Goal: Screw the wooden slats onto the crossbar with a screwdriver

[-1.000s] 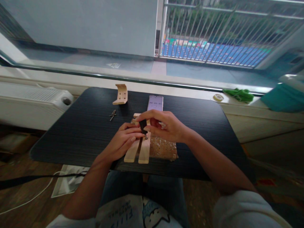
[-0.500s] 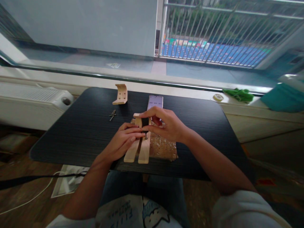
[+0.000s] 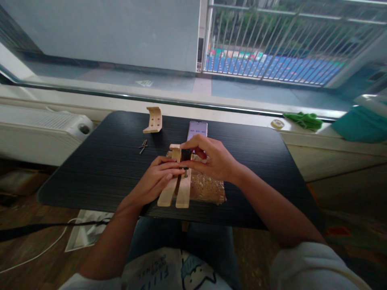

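In my right hand (image 3: 208, 159) is a short screwdriver (image 3: 186, 154) with a black handle, pinched between thumb and fingers. Its shaft points down at a screw (image 3: 186, 173) in the right leg of a pale wooden piece (image 3: 183, 195); the exact contact is too small to tell. My left hand (image 3: 155, 179) lies with fingers stretched out over the left leg of the wood, its fingertips close to the screwdriver's lower end. Part of the wood is hidden under both hands. Beneath it, to the right, shows a brown block in clear wrap (image 3: 208, 187).
On the black table (image 3: 256, 161) stand a curved wooden piece with holes (image 3: 155, 121), several loose screws (image 3: 143, 146) and a phone (image 3: 198, 128) showing a timer. A tape roll (image 3: 277, 124) and green cloth (image 3: 304, 120) lie on the windowsill. A radiator (image 3: 45, 125) is at left.
The screwdriver's handle has shifted slightly to the right, with the right fingers moving a little around it. My left hand and the wood stay in place.
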`<action>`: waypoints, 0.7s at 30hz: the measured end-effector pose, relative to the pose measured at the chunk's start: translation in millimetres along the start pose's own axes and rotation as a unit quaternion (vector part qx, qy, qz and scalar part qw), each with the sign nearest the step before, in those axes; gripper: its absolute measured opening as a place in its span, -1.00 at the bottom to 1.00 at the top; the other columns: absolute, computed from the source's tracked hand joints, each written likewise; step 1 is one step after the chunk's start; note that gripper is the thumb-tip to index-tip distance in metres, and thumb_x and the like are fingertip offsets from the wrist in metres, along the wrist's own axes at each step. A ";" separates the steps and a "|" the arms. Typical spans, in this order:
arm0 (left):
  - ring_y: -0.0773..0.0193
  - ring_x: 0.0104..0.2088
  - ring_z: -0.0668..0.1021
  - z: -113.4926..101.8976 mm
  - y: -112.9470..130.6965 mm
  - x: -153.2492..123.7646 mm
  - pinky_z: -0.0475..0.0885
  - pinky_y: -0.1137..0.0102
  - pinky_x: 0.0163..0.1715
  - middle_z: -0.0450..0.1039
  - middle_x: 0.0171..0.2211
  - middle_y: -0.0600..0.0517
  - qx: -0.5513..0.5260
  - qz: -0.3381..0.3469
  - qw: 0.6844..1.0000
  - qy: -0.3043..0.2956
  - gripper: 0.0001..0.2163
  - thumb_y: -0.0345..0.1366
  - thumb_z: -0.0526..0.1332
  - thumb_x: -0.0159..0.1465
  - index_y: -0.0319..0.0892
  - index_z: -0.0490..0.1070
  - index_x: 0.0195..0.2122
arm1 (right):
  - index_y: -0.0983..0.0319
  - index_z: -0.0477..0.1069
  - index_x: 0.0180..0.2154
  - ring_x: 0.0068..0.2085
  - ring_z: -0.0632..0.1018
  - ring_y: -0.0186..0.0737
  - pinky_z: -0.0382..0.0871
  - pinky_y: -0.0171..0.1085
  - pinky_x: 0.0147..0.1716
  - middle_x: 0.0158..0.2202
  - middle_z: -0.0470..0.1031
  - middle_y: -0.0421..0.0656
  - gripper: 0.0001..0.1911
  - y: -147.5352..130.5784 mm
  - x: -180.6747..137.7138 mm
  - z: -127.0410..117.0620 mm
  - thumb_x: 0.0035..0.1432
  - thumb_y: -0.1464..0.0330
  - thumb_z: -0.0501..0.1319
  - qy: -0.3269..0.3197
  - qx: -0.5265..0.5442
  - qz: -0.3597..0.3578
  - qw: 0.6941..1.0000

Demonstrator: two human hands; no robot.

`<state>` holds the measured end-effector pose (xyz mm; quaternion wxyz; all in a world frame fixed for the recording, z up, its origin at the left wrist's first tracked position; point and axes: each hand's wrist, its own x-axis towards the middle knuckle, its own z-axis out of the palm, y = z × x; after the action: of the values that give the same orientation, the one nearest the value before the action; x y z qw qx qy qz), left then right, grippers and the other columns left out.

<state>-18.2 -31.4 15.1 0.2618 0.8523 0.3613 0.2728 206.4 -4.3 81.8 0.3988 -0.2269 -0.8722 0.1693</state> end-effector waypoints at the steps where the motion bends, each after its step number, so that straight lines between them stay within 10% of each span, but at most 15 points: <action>1: 0.08 0.07 0.29 0.2 -0.3 -0.1 0.20 0.17 0.14 0.46 0.04 0.00 0.000 0.002 1.000 0.002 -0.57 -0.07 -0.11 0.44 -0.09 0.51 0.00 | 0.27 0.34 -0.15 -0.49 0.30 -0.47 0.24 -0.40 -0.44 -0.39 0.41 -0.27 -0.76 -0.2 -0.1 0.1 0.20 0.28 0.25 0.000 -0.001 0.001 1.000; 21: 0.07 0.05 0.31 -0.2 0.0 0.4 0.23 0.14 0.13 0.49 -0.01 -0.03 0.002 0.011 1.000 0.009 -0.56 -0.07 -0.10 0.43 -0.11 0.54 -0.04 | 0.28 0.30 -0.06 -0.22 0.47 -0.34 0.37 -0.30 -0.23 -0.15 0.49 -0.09 -0.79 2.0 0.8 -4.7 0.28 0.36 0.11 -0.053 0.033 -0.060 0.996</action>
<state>-18.1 -31.0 15.3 0.2544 0.8543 0.3545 0.2825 210.1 -1.7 84.3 0.3691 -0.1513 -0.8981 0.1851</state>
